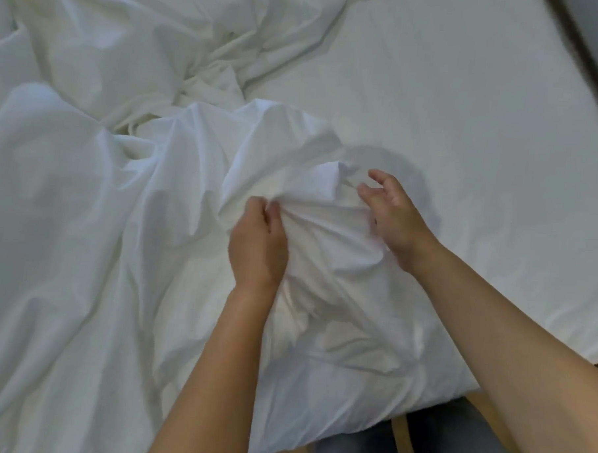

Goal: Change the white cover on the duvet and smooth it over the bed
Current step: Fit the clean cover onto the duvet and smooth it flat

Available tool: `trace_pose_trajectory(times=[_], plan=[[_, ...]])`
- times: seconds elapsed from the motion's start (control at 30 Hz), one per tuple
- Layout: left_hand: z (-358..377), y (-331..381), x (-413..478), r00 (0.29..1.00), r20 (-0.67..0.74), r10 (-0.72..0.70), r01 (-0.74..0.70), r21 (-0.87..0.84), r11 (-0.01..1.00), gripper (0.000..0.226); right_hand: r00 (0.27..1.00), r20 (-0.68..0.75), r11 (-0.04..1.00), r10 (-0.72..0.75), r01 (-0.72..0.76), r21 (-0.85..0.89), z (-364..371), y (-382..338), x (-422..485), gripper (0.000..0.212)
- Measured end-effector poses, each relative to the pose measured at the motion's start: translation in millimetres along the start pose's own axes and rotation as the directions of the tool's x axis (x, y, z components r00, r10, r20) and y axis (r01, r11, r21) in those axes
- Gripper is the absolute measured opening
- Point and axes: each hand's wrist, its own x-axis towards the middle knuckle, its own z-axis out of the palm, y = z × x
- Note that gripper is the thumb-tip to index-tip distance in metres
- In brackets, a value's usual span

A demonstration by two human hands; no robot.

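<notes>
The white duvet cover (315, 295) lies bunched and wrinkled over the near left part of the bed, with a raised lump of it in front of me. My left hand (257, 241) pinches a gathered fold of this cover near the lump's top. My right hand (392, 213) hovers at the lump's right side with fingers spread and loosely curved, holding nothing. More crumpled white bedding (154, 48) is heaped at the far left. I cannot tell duvet from cover in that heap.
The flat white mattress sheet (467, 113) fills the right half of the bed. A dark edge (593, 54) runs down the top right corner. Wooden floor (401, 436) and my legs show at the bottom.
</notes>
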Motion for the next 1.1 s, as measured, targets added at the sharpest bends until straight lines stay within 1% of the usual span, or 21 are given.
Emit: trace_pose_trajectory(times=[0.03,0.07,0.1,0.17,0.23,0.3,0.37,0.43,0.47,0.5,0.53,0.57,0.6,0.63,0.67,0.73,0.8,0.9,1.0,1.07,1.1], plan=[[-12,-6,12,0.992,-0.120,-0.032,0.027,-0.042,0.999,0.024,0.998,0.004,0.997,0.063,-0.063,-0.036,-5,7,-3,0.058],[-23,-11,22,0.980,-0.196,-0.040,0.039,-0.010,0.999,0.023,0.992,0.024,0.990,0.123,-0.121,-0.070,-8,14,-7,0.067],[-33,-15,29,0.978,-0.205,-0.034,0.046,0.055,0.997,0.022,0.984,0.060,0.982,0.170,-0.164,-0.091,-8,20,-12,0.075],[-41,-19,32,0.995,-0.099,0.014,0.005,0.188,0.982,0.019,0.969,0.145,0.980,0.199,-0.195,-0.036,1,26,-20,0.084],[-40,-14,25,0.998,-0.019,0.055,-0.048,0.257,0.965,0.015,0.975,0.156,0.982,0.159,-0.172,0.076,13,25,-21,0.071],[-39,-7,16,0.998,-0.004,0.062,-0.058,0.283,0.957,0.010,0.996,0.040,0.994,0.082,-0.085,0.073,24,19,-18,0.046],[-40,-2,8,0.995,-0.040,0.093,-0.080,0.251,0.965,0.028,0.993,-0.115,0.999,-0.010,0.006,-0.039,29,11,-16,0.023],[-40,7,0,0.974,-0.076,0.213,-0.194,0.203,0.960,0.043,0.981,-0.157,0.992,-0.112,0.101,-0.078,35,2,-19,0.013],[-38,11,-3,0.958,-0.041,0.284,-0.272,0.179,0.945,0.045,0.978,-0.145,0.988,-0.149,0.142,-0.058,39,-3,-22,0.012],[-35,15,-6,0.942,0.049,0.333,-0.336,0.134,0.932,0.047,0.977,-0.121,0.984,-0.176,0.175,-0.014,43,-8,-26,0.011],[-32,19,-9,0.923,0.182,0.339,-0.356,0.069,0.932,0.051,0.979,-0.088,0.980,-0.183,0.190,0.067,46,-12,-30,0.010],[-30,21,-12,0.901,0.308,0.306,-0.326,0.013,0.945,0.055,0.985,-0.047,0.967,-0.168,0.174,0.189,47,-17,-33,0.011],[-28,20,-13,0.887,0.377,0.265,-0.290,0.009,0.957,0.060,0.991,0.008,0.936,-0.132,0.122,0.330,47,-21,-35,0.014],[-27,16,-14,0.886,0.397,0.238,-0.279,0.047,0.959,0.061,0.993,0.074,0.890,-0.097,0.053,0.454,46,-23,-36,0.016],[-27,11,-13,0.889,0.394,0.232,-0.291,0.096,0.952,0.053,0.988,0.135,0.849,-0.072,-0.010,0.528,43,-24,-38,0.018],[-29,3,-12,0.893,0.375,0.247,-0.316,0.134,0.939,0.025,0.973,0.226,0.832,-0.051,-0.084,0.548,37,-21,-40,0.019],[-30,-5,-11,0.908,0.369,0.200,-0.255,0.106,0.961,0.031,0.954,0.296,0.834,-0.042,-0.129,0.536,31,-14,-42,0.023],[-33,-11,-14,0.944,0.326,0.049,-0.020,-0.089,0.996,0.032,0.948,0.316,0.850,-0.045,-0.130,0.511,22,-4,-46,0.034],[-36,-16,-17,0.944,0.327,-0.040,0.116,-0.218,0.969,0.030,0.958,0.281,0.837,-0.052,-0.112,0.536,19,2,-50,0.042],[-37,-18,-18,0.938,0.338,-0.072,0.179,-0.296,0.938,0.028,0.961,0.273,0.872,-0.051,-0.091,0.481,23,6,-54,0.044],[-37,-20,-19,0.936,0.337,-0.100,0.226,-0.360,0.905,0.028,0.963,0.265,0.887,-0.054,-0.075,0.455,25,6,-56,0.044]])
